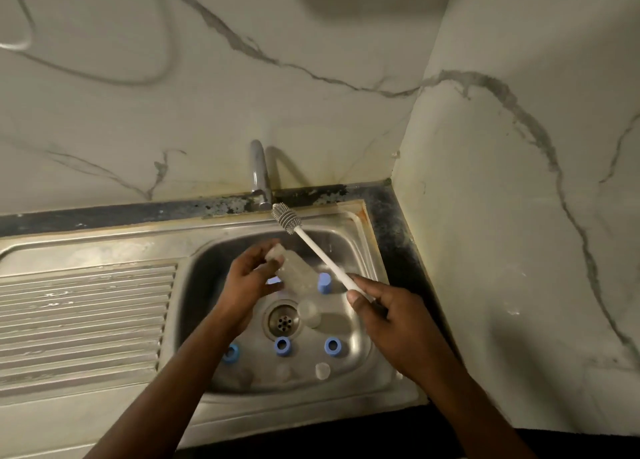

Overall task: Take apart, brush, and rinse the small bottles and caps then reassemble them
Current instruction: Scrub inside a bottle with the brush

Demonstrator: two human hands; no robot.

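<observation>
Left hand grips a clear small bottle, held tilted above the sink basin. Right hand, just beside it, is closed round the white handle of a bottle brush. The bristle head points away beyond both hands, near the tap. Below the hands, blue caps and other clear bottles lie loose round the drain.

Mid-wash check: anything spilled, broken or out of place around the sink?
Nothing of the job's looks wrong: blue caps and clear bottles lie loose in the sink, none visibly broken. The only oddity is the rusty stain at the sink's far right corner and the mottled strip behind the tap.
</observation>
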